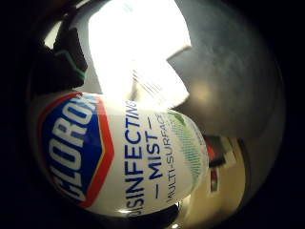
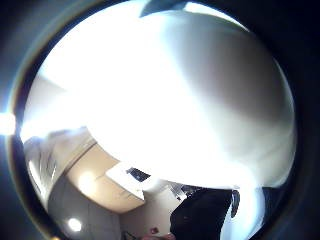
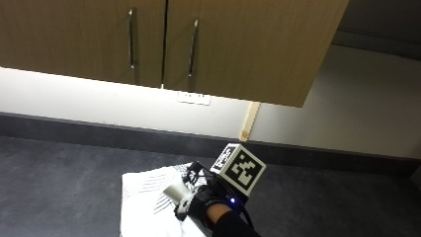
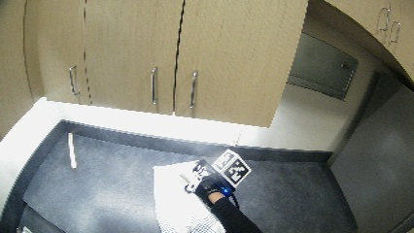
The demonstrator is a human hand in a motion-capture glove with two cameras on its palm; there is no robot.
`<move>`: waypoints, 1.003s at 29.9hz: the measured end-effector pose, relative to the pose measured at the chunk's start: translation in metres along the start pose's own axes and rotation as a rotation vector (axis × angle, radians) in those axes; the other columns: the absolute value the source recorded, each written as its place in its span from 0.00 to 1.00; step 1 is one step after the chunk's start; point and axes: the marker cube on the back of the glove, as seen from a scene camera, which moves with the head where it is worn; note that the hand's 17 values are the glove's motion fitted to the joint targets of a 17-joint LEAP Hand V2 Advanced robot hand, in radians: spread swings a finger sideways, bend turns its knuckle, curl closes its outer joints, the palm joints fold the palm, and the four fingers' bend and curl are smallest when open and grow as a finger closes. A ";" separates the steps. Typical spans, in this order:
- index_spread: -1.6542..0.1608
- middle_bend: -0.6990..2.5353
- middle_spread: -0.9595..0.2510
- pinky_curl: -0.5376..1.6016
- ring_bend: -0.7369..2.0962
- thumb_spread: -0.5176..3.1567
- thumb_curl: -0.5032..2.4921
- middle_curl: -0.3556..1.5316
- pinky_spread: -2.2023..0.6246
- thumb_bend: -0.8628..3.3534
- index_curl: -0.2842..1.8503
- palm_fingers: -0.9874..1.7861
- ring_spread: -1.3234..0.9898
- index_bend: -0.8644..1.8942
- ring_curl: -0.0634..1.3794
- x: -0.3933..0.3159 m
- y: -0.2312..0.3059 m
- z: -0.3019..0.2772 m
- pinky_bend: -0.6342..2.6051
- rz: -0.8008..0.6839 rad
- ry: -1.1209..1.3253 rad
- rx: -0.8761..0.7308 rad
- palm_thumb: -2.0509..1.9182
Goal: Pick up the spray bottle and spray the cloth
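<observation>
The gloved right hand is gripping the Clorox disinfecting mist bottle, lifted over the white cloth on the dark countertop (pickup done, I'd say); spraying is remaining.

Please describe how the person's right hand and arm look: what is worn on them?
The right hand wears a black glove. A small blue light glows at the wrist. The forearm is covered by a dark long sleeve reaching the glove. No bare part of the arm shows.

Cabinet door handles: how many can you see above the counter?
3 in the wide outside view: one far left, then two flanking a door seam. More may hide outside the picture.
</observation>
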 end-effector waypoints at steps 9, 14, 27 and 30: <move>0.83 0.32 0.82 0.45 0.40 0.30 0.39 0.50 0.80 0.20 0.36 0.73 0.57 0.36 0.40 0.045 -0.030 0.024 0.30 0.390 0.286 -0.224 0.81; 0.83 0.32 0.82 0.46 0.40 0.29 0.39 0.50 0.80 0.20 0.36 0.72 0.57 0.36 0.41 0.054 -0.033 0.028 0.30 0.411 0.306 -0.231 0.81; 0.83 0.32 0.81 0.47 0.40 0.29 0.39 0.51 0.80 0.20 0.36 0.72 0.57 0.37 0.41 0.037 -0.012 0.019 0.30 0.100 0.064 -0.092 0.81; 0.83 0.32 0.81 0.47 0.40 0.29 0.39 0.51 0.80 0.20 0.36 0.72 0.57 0.37 0.42 0.034 -0.006 0.011 0.30 -0.047 -0.071 0.025 0.81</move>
